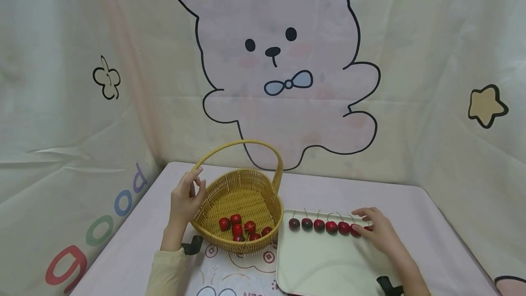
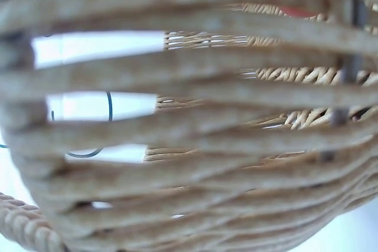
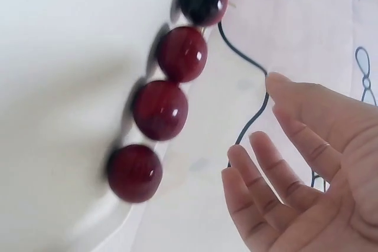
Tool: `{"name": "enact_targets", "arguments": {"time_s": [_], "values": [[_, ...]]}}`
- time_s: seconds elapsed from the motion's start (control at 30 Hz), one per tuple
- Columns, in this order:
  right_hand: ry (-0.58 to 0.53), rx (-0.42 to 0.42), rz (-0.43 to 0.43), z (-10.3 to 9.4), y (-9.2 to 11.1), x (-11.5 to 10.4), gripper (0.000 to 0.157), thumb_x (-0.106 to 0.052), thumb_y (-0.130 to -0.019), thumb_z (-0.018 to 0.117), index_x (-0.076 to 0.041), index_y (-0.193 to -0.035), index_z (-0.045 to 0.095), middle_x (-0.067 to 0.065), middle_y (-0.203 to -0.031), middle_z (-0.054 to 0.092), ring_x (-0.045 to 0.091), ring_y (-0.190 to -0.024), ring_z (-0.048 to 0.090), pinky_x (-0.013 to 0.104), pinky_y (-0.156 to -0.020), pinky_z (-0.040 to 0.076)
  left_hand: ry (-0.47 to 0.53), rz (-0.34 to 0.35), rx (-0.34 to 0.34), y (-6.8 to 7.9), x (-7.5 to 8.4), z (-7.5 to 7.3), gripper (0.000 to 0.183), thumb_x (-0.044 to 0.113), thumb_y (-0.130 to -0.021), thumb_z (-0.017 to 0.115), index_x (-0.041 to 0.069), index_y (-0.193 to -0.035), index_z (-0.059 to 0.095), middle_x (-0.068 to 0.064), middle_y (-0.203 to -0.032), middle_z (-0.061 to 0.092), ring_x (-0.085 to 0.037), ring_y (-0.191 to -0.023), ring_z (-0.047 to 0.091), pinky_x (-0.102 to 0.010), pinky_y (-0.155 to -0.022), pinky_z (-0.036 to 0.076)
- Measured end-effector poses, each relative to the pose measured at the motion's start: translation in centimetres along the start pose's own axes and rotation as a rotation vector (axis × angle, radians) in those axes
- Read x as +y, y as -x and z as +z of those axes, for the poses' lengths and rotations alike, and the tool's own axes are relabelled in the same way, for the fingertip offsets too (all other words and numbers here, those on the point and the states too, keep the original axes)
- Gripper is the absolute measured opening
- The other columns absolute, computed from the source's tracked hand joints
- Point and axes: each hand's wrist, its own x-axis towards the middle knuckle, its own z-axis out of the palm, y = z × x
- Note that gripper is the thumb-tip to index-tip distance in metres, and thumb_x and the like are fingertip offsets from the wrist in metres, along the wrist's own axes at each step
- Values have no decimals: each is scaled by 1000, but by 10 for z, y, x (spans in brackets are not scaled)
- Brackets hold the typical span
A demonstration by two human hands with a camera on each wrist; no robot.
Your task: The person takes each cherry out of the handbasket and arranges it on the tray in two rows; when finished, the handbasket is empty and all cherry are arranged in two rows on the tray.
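Can read "good" in coloured letters point(image 1: 88, 234) on left fabric wall point(image 1: 49, 186), lower left of head view, climbing rightward: red g, green o, blue o, purple d. Also spotted pinkish lettering point(image 1: 255, 293) on bench cover point(image 1: 230, 272), bottom centre, cut by frame edge, not legible.

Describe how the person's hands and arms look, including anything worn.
The left hand and right hand are gloveless, with no rings visible. The left sleeve is plain pale yellow-beige; any right sleeve can't be made out. A black device shows on the left, another on the right.
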Motion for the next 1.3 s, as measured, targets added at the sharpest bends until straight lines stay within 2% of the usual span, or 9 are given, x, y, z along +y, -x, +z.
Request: {"name": "enact_targets", "arguments": {"time_s": [0.13,0.3,0.67,0.83,1.0,1.17,1.3], "values": [[-19,17,-33,8,-1,-13,29,-7,-76,73,-6,-104,65,10,-102,58,29,-90,58,31,-65,51,-4,-9,-4,0,0,0,36,16,-90,53,12,-126,51,1,-80,50,2,-54,29,-12,-45,29],[-48,33,-74,21,-2,-28,27,-5,-75,74,-8,-101,65,7,-99,58,28,-87,60,33,-66,52,0,-18,-8,0,0,-1,39,11,-87,56,13,-126,51,1,-80,50,1,-54,30,-12,-46,29],[-94,1,-110,41,-2,-61,28,-6,-75,74,-15,-100,66,0,-100,58,22,-86,58,32,-68,52,6,-7,-10,-2,1,1,35,18,-91,52,12,-126,51,0,-79,49,2,-54,29,-12,-46,29],[-112,5,-169,47,-9,-79,29,-8,-75,75,-19,-100,66,-3,-99,58,22,-89,58,31,-69,51,-6,-8,-8,-2,1,1,36,18,-91,52,12,-126,51,0,-79,49,2,-55,29,-12,-46,29],[-114,5,-243,52,-18,-100,28,-10,-76,74,-21,-100,66,-5,-98,57,15,-89,58,28,-69,50,-11,-15,-12,0,0,1,39,13,-88,55,13,-126,51,0,-80,50,2,-55,29,-12,-46,30],[-138,-33,-322,58,-27,-122,27,-11,-78,73,-22,-101,65,-6,-100,57,8,-90,55,28,-72,51,-15,-15,-11,1,0,1,43,8,-84,56,13,-127,51,0,-80,50,3,-55,29,-12,-46,29],[-163,-70,-358,66,-32,-136,25,-10,-80,71,-20,-102,64,-6,-102,56,10,-91,55,27,-70,51,-9,-14,-8,1,0,0,46,5,-82,58,13,-127,51,1,-80,49,3,-55,29,-12,-46,29]]}}
